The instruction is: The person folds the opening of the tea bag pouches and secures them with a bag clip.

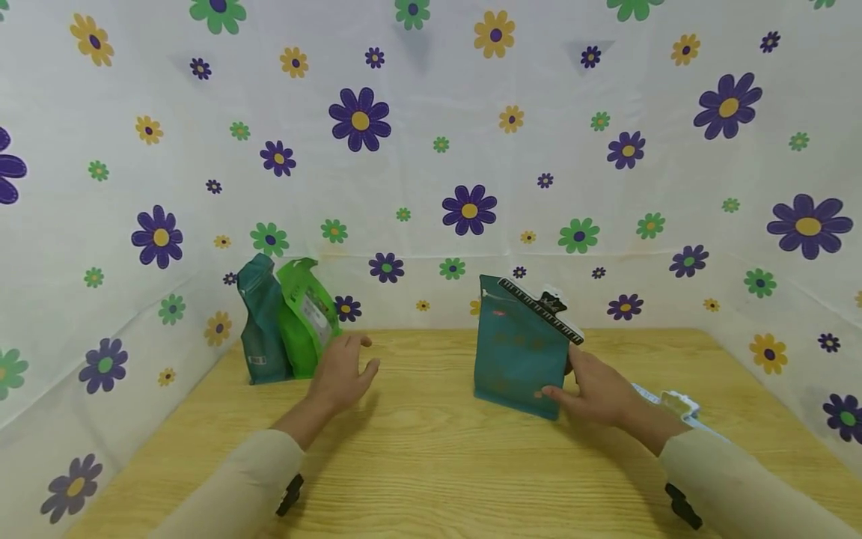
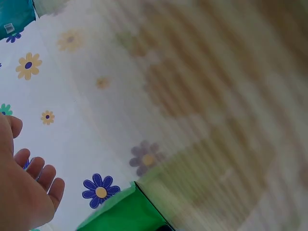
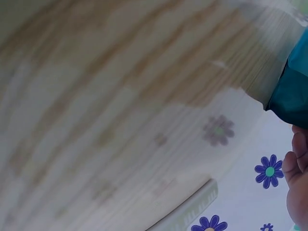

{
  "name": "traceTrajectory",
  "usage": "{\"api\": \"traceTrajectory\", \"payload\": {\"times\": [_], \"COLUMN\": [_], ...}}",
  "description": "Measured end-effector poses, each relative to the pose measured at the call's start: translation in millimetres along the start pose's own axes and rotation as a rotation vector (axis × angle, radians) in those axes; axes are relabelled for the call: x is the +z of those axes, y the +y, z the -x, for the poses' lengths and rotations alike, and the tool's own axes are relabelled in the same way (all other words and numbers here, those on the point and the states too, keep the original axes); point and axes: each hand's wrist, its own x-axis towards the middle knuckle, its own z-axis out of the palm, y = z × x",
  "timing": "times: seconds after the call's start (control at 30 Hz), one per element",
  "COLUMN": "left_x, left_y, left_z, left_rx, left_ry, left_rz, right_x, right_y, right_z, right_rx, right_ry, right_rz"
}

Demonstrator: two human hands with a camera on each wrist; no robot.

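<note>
My right hand (image 1: 595,389) grips the right edge of a teal pouch (image 1: 518,352), thumb on its front face. A wide black-and-white clip (image 1: 542,308) sits slantwise across the pouch's top right corner. In the right wrist view, part of the teal pouch (image 3: 291,89) shows above my fingertips. My left hand (image 1: 340,374) has loosely bent fingers and nothing in them, just right of a bright green pouch (image 1: 306,314). Another teal pouch (image 1: 263,322) stands upright at the green one's left. The left wrist view shows my left hand (image 2: 26,187) near the green pouch (image 2: 127,211).
A pale clip (image 1: 680,404) lies on the wooden table (image 1: 431,464), partly hidden behind my right forearm. Flower-patterned white sheeting (image 1: 431,165) surrounds the table at the back and sides.
</note>
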Motion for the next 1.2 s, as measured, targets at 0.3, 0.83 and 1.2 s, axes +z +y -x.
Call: {"api": "traceTrajectory", "payload": {"times": [0.3,0.83,1.2], "left_x": [-6.1,-12.7,-20.2], "left_y": [-10.0,-30.7,-40.2], "left_z": [3.0,8.4,11.7], "left_rx": [-0.054,-0.091,-0.191], "left_ry": [0.01,0.05,0.09], "left_rz": [-0.026,-0.108,-0.138], "right_x": [-6,-16,-24], "right_y": [13,27,32], "right_z": [5.3,9.2,13.7], "right_rx": [0.039,0.05,0.144], "right_ry": [0.018,0.062,0.063], "right_rz": [0.009,0.059,0.095]}}
